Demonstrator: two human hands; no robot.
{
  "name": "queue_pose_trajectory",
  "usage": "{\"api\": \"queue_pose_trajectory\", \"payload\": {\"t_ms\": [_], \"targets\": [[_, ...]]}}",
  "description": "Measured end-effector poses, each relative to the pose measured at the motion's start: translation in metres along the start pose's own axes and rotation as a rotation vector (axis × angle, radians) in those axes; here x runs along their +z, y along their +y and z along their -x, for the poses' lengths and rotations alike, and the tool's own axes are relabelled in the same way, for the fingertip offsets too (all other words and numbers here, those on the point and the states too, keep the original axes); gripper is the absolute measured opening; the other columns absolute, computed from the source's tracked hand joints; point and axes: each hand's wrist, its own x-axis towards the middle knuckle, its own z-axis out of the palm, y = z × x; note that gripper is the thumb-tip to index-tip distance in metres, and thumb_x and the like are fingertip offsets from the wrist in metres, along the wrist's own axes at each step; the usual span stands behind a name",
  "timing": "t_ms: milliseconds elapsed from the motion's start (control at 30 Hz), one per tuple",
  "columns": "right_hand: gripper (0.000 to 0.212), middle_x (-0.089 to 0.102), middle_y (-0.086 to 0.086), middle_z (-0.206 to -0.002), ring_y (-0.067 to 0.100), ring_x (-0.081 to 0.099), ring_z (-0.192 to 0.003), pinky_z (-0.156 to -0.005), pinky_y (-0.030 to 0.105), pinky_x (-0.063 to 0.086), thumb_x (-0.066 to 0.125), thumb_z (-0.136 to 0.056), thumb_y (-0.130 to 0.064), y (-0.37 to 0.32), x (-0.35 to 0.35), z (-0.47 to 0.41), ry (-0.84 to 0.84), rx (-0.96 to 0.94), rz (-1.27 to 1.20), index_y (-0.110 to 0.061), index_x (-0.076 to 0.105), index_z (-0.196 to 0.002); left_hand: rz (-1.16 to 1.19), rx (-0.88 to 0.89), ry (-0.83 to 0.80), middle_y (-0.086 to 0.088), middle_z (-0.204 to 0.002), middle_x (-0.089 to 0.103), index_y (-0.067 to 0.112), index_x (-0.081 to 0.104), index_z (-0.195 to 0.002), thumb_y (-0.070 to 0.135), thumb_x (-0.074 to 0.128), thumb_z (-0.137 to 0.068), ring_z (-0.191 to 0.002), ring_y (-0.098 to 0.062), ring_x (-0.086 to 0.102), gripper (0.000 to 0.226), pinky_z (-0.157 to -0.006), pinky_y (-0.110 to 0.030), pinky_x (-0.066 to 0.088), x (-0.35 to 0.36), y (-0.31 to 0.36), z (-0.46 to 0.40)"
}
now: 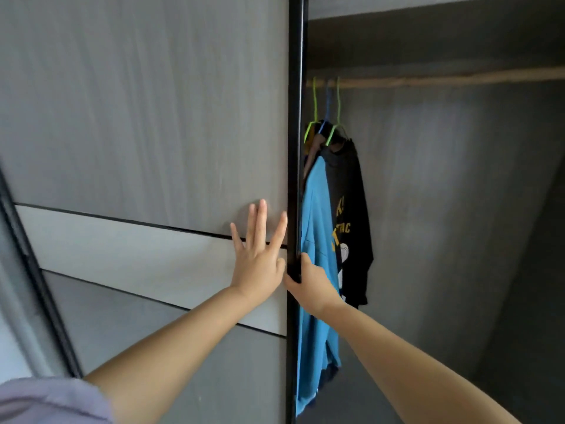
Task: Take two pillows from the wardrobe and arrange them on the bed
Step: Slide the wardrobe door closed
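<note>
A grey sliding wardrobe door (146, 123) with a black edge frame (295, 148) fills the left half of the view. My left hand (258, 255) lies flat on the door panel, fingers spread, just left of the frame. My right hand (308, 278) is wrapped around the black edge at the same height. To the right, the wardrobe interior (443, 209) stands open. No pillow and no bed are in view.
A blue shirt (316, 270) and a black printed shirt (351, 209) hang on green and blue hangers from a wooden rail (443, 79) just inside the door edge. A shelf runs above the rail. Another dark door frame (33, 270) slants at the far left.
</note>
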Motion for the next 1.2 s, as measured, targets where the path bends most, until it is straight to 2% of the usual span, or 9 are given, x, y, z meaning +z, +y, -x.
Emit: {"api": "queue_pose_trajectory", "payload": {"t_ms": [133, 300, 400, 500, 633, 733, 900, 1000, 1200], "targets": [[0.026, 0.066, 0.007, -0.091, 0.019, 0.063, -0.074, -0.062, 0.03, 0.051, 0.054, -0.091, -0.031, 0.026, -0.044, 0.027, 0.015, 0.035, 0.017, -0.012, 0.047, -0.106, 0.002, 0.014, -0.046, -0.023, -0.157, 0.009, 0.018, 0.023, -0.148, 0.013, 0.067, -0.065, -0.143, -0.037, 0.002, 0.094, -0.102, -0.074, 0.018, 0.002, 0.059, -0.002], [0.041, 0.06, -0.003, -0.082, 0.001, 0.051, -0.056, -0.047, 0.014, 0.039, 0.05, -0.095, -0.032, 0.066, -0.101, 0.063, 0.044, 0.147, 0.114, -0.005, 0.039, -0.124, 0.039, 0.143, -0.09, -0.018, -0.157, 0.019, 0.022, 0.028, -0.147, 0.021, 0.068, -0.062, -0.143, -0.033, 0.004, 0.094, -0.101, -0.074, 0.016, -0.001, 0.119, -0.007], [0.058, 0.058, 0.01, -0.123, 0.012, 0.059, -0.086, -0.074, 0.023, 0.048, 0.051, -0.096, -0.03, 0.081, -0.139, 0.09, 0.108, 0.177, 0.19, -0.009, 0.025, -0.143, 0.042, 0.265, -0.07, -0.011, -0.155, 0.028, 0.022, 0.034, -0.145, 0.035, 0.072, -0.066, -0.142, -0.025, 0.014, 0.089, -0.102, -0.072, 0.017, -0.003, 0.136, -0.015], [0.078, 0.028, 0.006, -0.153, 0.024, 0.048, -0.127, -0.097, 0.035, 0.046, 0.057, -0.093, -0.023, 0.074, -0.177, 0.116, 0.432, 0.033, 0.331, -0.022, 0.006, -0.152, 0.038, 0.293, -0.022, -0.014, -0.155, 0.027, 0.02, 0.029, -0.146, 0.05, 0.072, -0.068, -0.145, -0.025, 0.016, 0.094, -0.103, -0.07, 0.011, -0.003, 0.14, -0.026], [0.083, 0.021, 0.015, -0.156, 0.033, 0.017, -0.145, -0.111, 0.041, 0.023, 0.07, -0.083, -0.019, 0.044, -0.216, 0.126, 0.761, -0.303, 0.709, -0.019, 0.019, -0.149, 0.008, 0.322, -0.031, -0.013, -0.156, 0.02, 0.021, 0.022, -0.147, 0.058, 0.072, -0.065, -0.144, -0.027, 0.012, 0.103, -0.103, -0.069, 0.009, -0.003, 0.148, -0.036], [0.084, 0.022, 0.018, -0.156, 0.035, 0.009, -0.145, -0.114, 0.053, 0.017, 0.073, -0.08, -0.033, 0.046, -0.213, 0.127, 0.642, -0.41, 0.965, -0.018, 0.026, -0.148, -0.016, 0.314, -0.045, -0.012, -0.158, 0.014, 0.023, 0.019, -0.148, 0.062, 0.072, -0.061, -0.146, -0.027, 0.002, 0.109, -0.105, -0.069, 0.008, 0.0, 0.149, -0.031], [0.096, 0.03, 0.02, -0.152, 0.041, 0.019, -0.14, -0.101, 0.07, 0.029, 0.083, -0.063, -0.047, 0.1, -0.228, 0.145, 0.537, -0.156, 1.126, -0.018, 0.039, -0.144, -0.106, 0.416, -0.07, -0.007, -0.156, 0.013, 0.026, 0.013, -0.149, 0.066, 0.079, -0.045, -0.146, -0.024, 0.007, 0.13, -0.105, -0.071, 0.009, 0.009, 0.139, -0.025], [0.099, 0.021, 0.019, -0.154, 0.041, 0.017, -0.142, -0.101, 0.072, 0.024, 0.079, -0.065, -0.052, 0.127, -0.254, 0.159, 0.519, -0.107, 1.184, -0.021, 0.031, -0.146, -0.138, 0.493, -0.066, -0.006, -0.161, -0.003, 0.027, 0.01, -0.15, 0.068, 0.077, -0.045, -0.147, -0.025, 0.002, 0.131, -0.104, -0.072, 0.005, 0.015, 0.164, -0.026], [0.1, 0.005, 0.02, -0.155, 0.044, 0.005, -0.141, -0.097, 0.078, 0.021, 0.076, -0.067, -0.053, 0.154, -0.291, 0.184, 0.529, -0.028, 1.149, -0.027, 0.023, -0.147, -0.071, 0.535, 0.007, -0.004, -0.153, 0.024, 0.024, 0.027, -0.144, 0.064, 0.083, -0.037, -0.14, -0.025, 0.023, 0.128, -0.098, -0.076, 0.01, 0.02, 0.229, -0.031]]}}
